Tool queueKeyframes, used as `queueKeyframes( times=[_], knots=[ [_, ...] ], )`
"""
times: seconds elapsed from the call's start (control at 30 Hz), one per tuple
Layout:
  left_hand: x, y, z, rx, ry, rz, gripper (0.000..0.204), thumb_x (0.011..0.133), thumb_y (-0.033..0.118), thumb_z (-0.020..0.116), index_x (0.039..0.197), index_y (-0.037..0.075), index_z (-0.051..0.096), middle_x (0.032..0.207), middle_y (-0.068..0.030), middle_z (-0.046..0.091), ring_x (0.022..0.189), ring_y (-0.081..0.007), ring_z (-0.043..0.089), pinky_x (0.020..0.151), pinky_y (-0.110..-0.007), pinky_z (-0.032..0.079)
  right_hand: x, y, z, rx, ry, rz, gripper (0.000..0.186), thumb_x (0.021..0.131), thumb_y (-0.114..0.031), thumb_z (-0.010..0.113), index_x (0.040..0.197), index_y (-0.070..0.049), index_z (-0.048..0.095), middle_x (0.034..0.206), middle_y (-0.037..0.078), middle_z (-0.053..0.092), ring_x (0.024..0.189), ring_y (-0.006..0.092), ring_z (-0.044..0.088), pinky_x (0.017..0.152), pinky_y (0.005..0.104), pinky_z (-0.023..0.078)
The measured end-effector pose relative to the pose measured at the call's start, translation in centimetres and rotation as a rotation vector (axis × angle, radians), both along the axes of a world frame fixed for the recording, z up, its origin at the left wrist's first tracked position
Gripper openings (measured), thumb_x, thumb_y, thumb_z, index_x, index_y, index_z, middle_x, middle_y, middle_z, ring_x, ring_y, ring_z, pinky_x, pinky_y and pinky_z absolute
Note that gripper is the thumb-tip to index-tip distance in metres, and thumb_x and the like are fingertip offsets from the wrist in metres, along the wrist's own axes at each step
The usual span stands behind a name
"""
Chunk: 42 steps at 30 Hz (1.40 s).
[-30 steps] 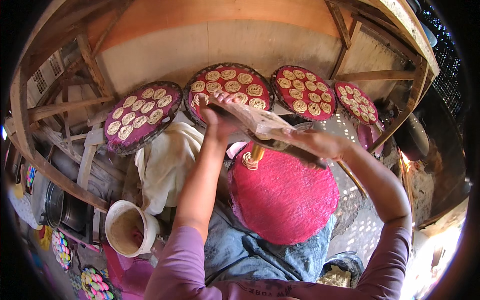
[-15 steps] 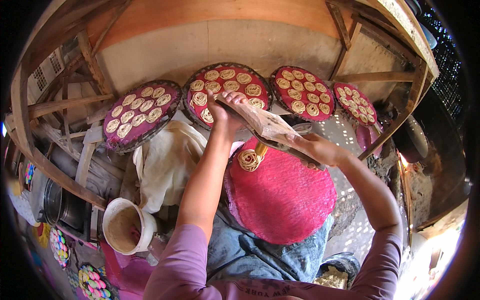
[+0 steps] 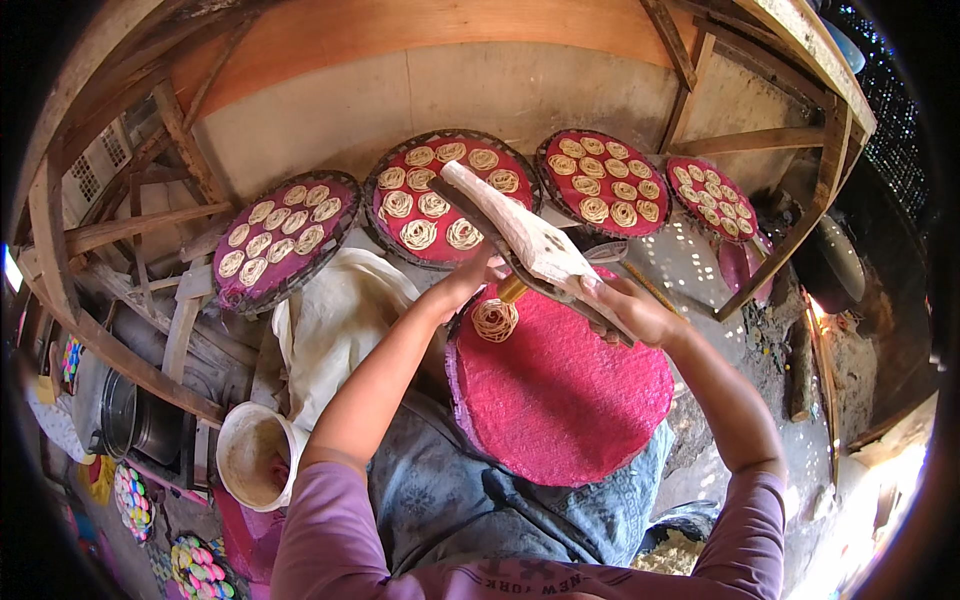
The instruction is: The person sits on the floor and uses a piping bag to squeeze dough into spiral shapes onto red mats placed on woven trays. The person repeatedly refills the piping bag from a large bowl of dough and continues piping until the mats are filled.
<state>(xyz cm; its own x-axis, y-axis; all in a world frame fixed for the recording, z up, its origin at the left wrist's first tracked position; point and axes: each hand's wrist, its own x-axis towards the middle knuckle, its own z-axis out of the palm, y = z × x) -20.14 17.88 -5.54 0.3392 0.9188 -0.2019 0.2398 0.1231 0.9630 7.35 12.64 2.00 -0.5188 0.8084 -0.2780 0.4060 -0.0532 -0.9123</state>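
Over my lap a wooden dough press, floury on top with a brass tube below, is tilted, its left end higher. My right hand grips its lower right end. My left hand is under the press beside the brass tube; its fingertips are hidden, so I cannot tell what they hold. Just below the tube, a coil of pale dough strands lies at the upper left of a round tray covered in red cloth.
Along the wall stand several round trays with dough coils, including a left tray and a larger tray. A white bucket with paste inside stands at my left, by a pale cloth. A wooden frame curves around the left.
My left hand has let go of the press's upper left end and moved down beneath it, beside the brass tube. My right hand keeps its grip. The view has shifted slightly.
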Motion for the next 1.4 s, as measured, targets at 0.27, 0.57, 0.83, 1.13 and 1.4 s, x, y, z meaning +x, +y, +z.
queueKeyframes(
  times=[0.27, 0.57, 0.83, 1.13, 1.4],
  knots=[
    [-0.6, 0.1, -0.7, -0.043, -0.041, 0.018, 0.082, 0.093, 0.072, 0.016, 0.152, 0.015, 0.024, 0.139, -0.0149, 0.051, 0.140, -0.0255, 0.030, 0.115, -0.051, 0.007, -0.4, 0.5, -0.6, 0.079, 0.007, -0.035, 0.063, 0.094, -0.060, 0.047, 0.108, 0.001, 0.056, 0.073, 0.005, 0.057, 0.058, 0.0108, 0.053, 0.049, 0.0249, 0.041],
    [-2.6, -2.7, -4.3, 0.443, 0.284, 0.042, 0.066, 0.100, 0.054, 0.028, 0.143, 0.006, 0.040, 0.147, -0.0064, 0.043, 0.126, -0.0305, 0.042, 0.107, -0.042, 0.028, 0.1, 0.5, -0.2, 0.087, 0.057, -0.082, 0.067, 0.095, -0.059, 0.044, 0.125, 0.001, 0.052, 0.067, 0.002, 0.051, 0.053, 0.0099, 0.047, 0.047, 0.0252, 0.037],
    [-2.6, -1.1, 6.6, 0.438, -0.614, 0.256, 0.088, 0.094, 0.070, 0.017, 0.147, 0.002, 0.029, 0.150, -0.0170, 0.035, 0.135, -0.0281, 0.038, 0.113, -0.045, 0.025, 1.1, -0.4, 2.4, 0.051, 0.103, 0.011, 0.067, 0.094, -0.064, 0.042, 0.115, -0.002, 0.055, 0.070, 0.003, 0.053, 0.055, 0.0105, 0.051, 0.048, 0.0252, 0.041],
    [1.1, 9.3, 6.4, 0.049, -1.673, 0.118, 0.072, 0.087, 0.079, 0.014, 0.066, 0.014, 0.036, 0.059, 0.0003, 0.032, 0.056, -0.0163, 0.032, 0.064, -0.035, 0.034, 0.7, 3.4, 5.1, -0.092, -0.246, 0.083, 0.073, 0.095, -0.068, 0.027, 0.115, -0.004, 0.055, 0.070, 0.005, 0.056, 0.054, 0.0128, 0.054, 0.048, 0.0271, 0.044],
    [-0.6, 12.6, 2.2, 0.076, -1.764, -0.008, 0.075, 0.085, 0.082, 0.014, 0.057, 0.017, 0.040, 0.049, 0.0043, 0.034, 0.046, -0.0131, 0.034, 0.058, -0.031, 0.035, -1.6, 4.8, 3.6, 0.157, -0.429, -0.027, 0.075, 0.092, -0.071, 0.035, 0.091, -0.001, 0.064, 0.058, 0.004, 0.052, 0.048, 0.0127, 0.053, 0.046, 0.0295, 0.042]
  ],
)
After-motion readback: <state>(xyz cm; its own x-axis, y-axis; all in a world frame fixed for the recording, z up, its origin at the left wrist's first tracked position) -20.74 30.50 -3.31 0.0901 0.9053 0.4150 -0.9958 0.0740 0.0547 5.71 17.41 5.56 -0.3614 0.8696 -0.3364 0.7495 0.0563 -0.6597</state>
